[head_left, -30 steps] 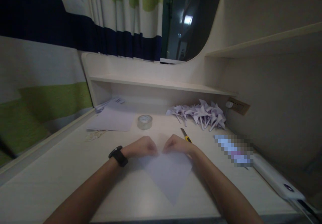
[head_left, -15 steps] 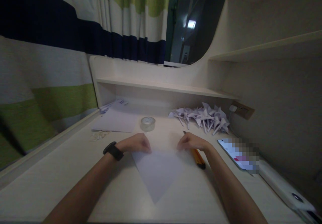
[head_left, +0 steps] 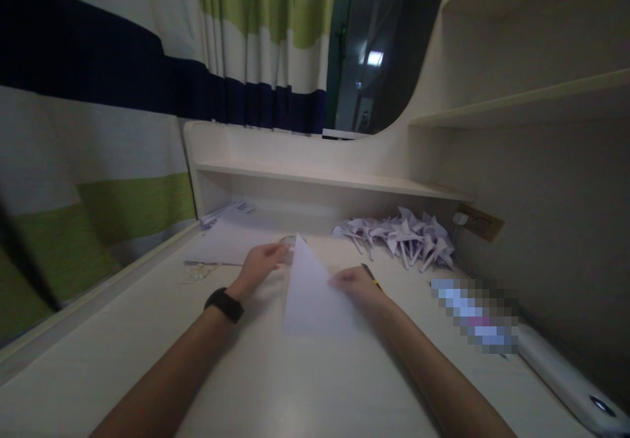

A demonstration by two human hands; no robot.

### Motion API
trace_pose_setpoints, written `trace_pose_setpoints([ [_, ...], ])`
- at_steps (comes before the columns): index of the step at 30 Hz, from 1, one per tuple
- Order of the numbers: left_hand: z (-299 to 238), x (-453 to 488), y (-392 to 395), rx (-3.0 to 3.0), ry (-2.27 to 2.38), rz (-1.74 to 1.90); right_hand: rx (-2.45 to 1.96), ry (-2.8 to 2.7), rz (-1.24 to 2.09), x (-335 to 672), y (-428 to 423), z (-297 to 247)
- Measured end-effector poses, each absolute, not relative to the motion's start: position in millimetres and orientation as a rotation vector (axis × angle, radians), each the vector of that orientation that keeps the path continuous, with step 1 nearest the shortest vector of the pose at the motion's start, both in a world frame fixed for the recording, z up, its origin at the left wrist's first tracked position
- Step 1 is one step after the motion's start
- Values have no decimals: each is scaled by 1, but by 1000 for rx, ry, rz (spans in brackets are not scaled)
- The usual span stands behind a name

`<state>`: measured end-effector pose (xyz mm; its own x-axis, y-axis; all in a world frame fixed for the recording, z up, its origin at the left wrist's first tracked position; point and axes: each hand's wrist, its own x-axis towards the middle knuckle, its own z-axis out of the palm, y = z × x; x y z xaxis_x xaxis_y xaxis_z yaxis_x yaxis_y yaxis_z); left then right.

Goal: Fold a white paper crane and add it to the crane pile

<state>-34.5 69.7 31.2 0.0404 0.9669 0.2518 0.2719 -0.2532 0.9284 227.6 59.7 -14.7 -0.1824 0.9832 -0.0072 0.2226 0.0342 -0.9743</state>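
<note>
A folded white sheet of paper (head_left: 312,297), now a triangle with one corner pointing away from me, stands in the middle of the desk. My right hand (head_left: 359,287) pinches its right slanted edge between thumb and fingers. Just left of the upper corner is my left hand (head_left: 263,264), its fingers slightly apart and not clearly gripping the sheet. Behind that corner, a roll of clear tape (head_left: 288,240) is mostly hidden. An orange and black craft knife (head_left: 371,277) lies partly covered beneath my right hand.
Several paper pinwheels (head_left: 403,234) are heaped at the back right. White sheets (head_left: 229,238) lie at the back left, beside small pale bits (head_left: 201,272). A phone (head_left: 472,313), its screen blurred out, and a long white device (head_left: 566,375) line the right side.
The paper has turned, so its corner points away instead of toward me. My left hand has come off its upper left edge; my right hand has moved slightly inward onto the right edge.
</note>
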Motion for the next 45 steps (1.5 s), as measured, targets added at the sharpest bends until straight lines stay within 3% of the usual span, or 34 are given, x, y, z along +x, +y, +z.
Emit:
trace_pose_setpoints([
  [9,10,-2,51,1587,1011,954,-1094,-1509,1445,214,42,0],
  [21,-6,18,36,1877,877,631,-1058,-1306,1277,206,35,8],
  [30,-10,13,40,1841,836,616,-1003,-1279,1386,204,33,8],
  [45,-6,13,34,1628,792,604,-1073,-1201,1082,187,32,-3],
])
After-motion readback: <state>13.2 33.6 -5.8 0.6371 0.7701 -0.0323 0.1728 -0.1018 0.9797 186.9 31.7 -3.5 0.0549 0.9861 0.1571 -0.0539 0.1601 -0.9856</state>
